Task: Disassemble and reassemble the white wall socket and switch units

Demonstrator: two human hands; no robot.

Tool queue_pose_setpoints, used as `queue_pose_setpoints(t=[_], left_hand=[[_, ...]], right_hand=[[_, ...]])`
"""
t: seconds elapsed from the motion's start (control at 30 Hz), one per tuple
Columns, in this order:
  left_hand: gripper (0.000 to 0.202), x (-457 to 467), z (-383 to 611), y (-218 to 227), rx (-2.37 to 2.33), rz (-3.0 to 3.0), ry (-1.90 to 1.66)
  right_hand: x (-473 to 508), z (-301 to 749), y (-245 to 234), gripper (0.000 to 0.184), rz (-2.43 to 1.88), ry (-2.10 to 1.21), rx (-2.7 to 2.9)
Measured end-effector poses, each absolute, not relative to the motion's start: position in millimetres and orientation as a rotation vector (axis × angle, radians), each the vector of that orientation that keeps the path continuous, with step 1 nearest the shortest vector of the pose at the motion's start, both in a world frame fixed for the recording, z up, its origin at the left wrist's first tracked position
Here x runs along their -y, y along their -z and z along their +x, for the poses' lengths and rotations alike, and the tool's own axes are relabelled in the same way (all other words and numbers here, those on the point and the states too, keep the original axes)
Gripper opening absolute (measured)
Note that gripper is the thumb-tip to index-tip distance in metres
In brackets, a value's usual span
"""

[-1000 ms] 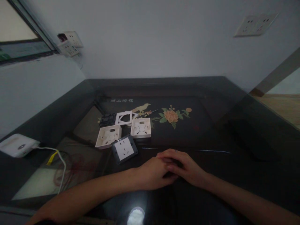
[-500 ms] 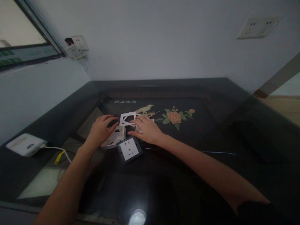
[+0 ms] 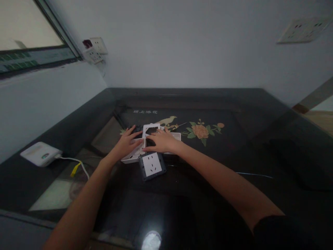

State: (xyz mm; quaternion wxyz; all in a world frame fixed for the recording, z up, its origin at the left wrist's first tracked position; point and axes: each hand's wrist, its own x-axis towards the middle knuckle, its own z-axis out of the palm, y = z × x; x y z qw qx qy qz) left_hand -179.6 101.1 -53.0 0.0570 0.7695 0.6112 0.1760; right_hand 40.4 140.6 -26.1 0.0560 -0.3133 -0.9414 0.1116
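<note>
My left hand (image 3: 126, 143) reaches over a white socket back box (image 3: 131, 157), its fingers spread and touching or just above the rim. Behind those fingertips lies a dark part (image 3: 137, 130), mostly covered. My right hand (image 3: 161, 141), fingers apart, rests over a second white box (image 3: 177, 136) and hides much of it. A white socket frame (image 3: 146, 127) lies beyond the hands, between them. Nearer to me, a five-hole socket insert (image 3: 152, 164) with a white face and dark surround lies face up, tilted against the boxes.
A white device (image 3: 41, 153) with a white cable and yellow tag (image 3: 75, 169) sits on the left of the glossy dark table (image 3: 208, 205). Wall sockets (image 3: 97, 46) are at the back left, and another double socket (image 3: 303, 30) is at the upper right.
The view has shifted left, so everything appears farther right. My left hand has moved closer to my right hand, its fingers lower on the box. The right hand stays over the second box.
</note>
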Motion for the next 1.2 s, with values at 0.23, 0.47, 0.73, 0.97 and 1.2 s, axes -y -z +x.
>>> queue_pose_setpoints(t=[0.23,0.47,0.73,0.97,1.2], left_hand=[[0.044,-96,-153,50,-1.818,2.278,-0.575],[0.039,-91,-113,49,-1.747,2.270,-0.613],[0.037,-97,-59,53,-1.607,2.312,-0.644],[0.037,-104,-12,53,-1.519,2.327,-0.655],[0.030,-112,10,54,-1.474,2.320,-0.756]], right_hand=[[-125,70,24,0.059,-0.999,-0.266,2.796],[-110,114,27,0.051,-1.054,-0.227,2.753],[-93,174,32,0.046,-1.174,-0.222,2.711],[-83,216,38,0.045,-1.249,-0.264,2.631],[-112,238,26,0.032,-1.325,-0.232,2.518]])
